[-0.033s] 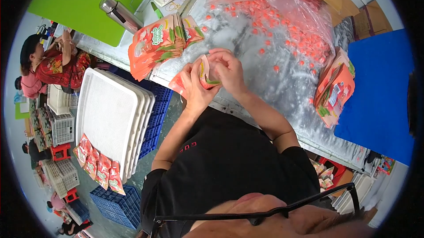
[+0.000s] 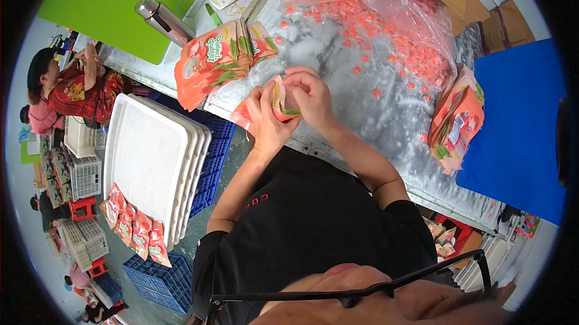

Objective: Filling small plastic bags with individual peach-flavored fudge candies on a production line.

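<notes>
At the near edge of the table, my left hand is closed around a pink-red printed pouch. One end of that pouch sticks out to the left of the hand. My right hand is at the pouch's upper right side, its fingers curled and closed on the edge; the fingertips are partly hidden. Just beyond my left hand lies a fanned stack of similar flat pouches. Small red wrapped pieces are spread over the table's far side, many beneath a clear plastic bag.
More pouches lie at the right by a blue board. A steel flask stands at the far left. Stacked white trays with filled pouches are left of me, above a blue crate. Other people sit further left.
</notes>
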Action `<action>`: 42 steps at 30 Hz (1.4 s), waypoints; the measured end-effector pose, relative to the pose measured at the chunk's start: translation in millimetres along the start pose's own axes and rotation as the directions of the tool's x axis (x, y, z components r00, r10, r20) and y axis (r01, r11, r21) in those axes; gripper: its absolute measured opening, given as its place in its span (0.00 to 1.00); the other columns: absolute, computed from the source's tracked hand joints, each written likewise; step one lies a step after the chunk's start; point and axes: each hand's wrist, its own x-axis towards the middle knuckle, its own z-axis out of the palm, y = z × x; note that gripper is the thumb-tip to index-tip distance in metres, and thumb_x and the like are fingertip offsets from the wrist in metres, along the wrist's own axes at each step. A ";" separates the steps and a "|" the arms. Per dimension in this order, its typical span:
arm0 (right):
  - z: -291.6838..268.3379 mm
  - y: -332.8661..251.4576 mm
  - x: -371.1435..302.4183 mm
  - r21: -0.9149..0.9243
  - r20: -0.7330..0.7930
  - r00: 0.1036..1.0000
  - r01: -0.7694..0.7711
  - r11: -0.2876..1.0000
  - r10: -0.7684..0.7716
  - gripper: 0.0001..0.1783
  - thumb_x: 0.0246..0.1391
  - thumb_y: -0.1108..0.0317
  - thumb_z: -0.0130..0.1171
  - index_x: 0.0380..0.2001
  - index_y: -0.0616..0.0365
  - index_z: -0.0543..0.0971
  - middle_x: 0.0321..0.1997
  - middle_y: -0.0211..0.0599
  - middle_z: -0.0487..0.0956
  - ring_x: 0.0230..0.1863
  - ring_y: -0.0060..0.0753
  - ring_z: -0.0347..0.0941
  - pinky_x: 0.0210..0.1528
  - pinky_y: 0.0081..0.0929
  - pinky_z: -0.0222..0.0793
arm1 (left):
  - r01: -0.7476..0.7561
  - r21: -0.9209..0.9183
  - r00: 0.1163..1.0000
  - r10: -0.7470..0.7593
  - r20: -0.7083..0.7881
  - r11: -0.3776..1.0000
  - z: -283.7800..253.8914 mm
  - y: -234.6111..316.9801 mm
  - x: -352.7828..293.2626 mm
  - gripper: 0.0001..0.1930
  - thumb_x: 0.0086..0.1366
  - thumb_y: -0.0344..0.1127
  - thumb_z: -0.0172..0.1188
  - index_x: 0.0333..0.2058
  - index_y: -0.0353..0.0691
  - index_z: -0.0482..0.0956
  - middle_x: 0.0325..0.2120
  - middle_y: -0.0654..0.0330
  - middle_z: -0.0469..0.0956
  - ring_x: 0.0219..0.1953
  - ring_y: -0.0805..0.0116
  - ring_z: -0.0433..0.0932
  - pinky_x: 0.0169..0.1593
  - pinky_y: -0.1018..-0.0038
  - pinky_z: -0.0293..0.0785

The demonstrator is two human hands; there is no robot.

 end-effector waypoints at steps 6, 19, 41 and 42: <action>-1.9 -24.5 4.7 -0.237 0.078 0.966 -0.224 0.945 0.248 0.13 0.60 0.74 0.49 0.48 0.60 0.75 0.47 0.42 0.78 0.40 0.33 0.78 0.43 0.27 0.73 | -0.126 0.118 0.992 0.123 0.037 0.985 11.5 -0.4 -2.5 0.53 0.36 0.32 0.78 0.62 0.41 0.59 0.53 0.43 0.58 0.56 0.44 0.59 0.58 0.55 0.61; -22.1 -47.1 12.2 -0.298 0.203 0.947 0.302 0.906 -0.249 0.13 0.60 0.70 0.54 0.47 0.61 0.76 0.55 0.46 0.76 0.57 0.43 0.73 0.58 0.34 0.67 | -0.008 -0.210 1.000 0.006 -0.009 0.978 3.7 8.7 15.4 0.54 0.37 0.30 0.79 0.63 0.39 0.55 0.54 0.45 0.58 0.58 0.45 0.60 0.60 0.56 0.63; -137.3 75.1 7.7 -0.177 -0.035 0.961 -0.276 0.945 0.274 0.34 0.66 0.40 0.32 0.68 0.44 0.62 0.72 0.30 0.60 0.71 0.37 0.54 0.70 0.42 0.46 | 0.247 -0.580 0.968 -0.229 0.105 0.776 -29.6 -2.6 0.8 0.52 0.39 0.25 0.77 0.63 0.38 0.55 0.58 0.56 0.54 0.61 0.60 0.60 0.62 0.65 0.64; -143.1 77.4 0.2 -0.060 -0.048 0.959 -0.282 0.958 0.280 0.36 0.67 0.40 0.31 0.69 0.49 0.59 0.71 0.32 0.62 0.70 0.35 0.54 0.69 0.37 0.47 | 0.190 -0.551 0.981 -0.178 0.076 0.813 -29.8 -5.1 1.8 0.52 0.39 0.26 0.77 0.63 0.37 0.55 0.58 0.56 0.54 0.61 0.61 0.60 0.62 0.65 0.64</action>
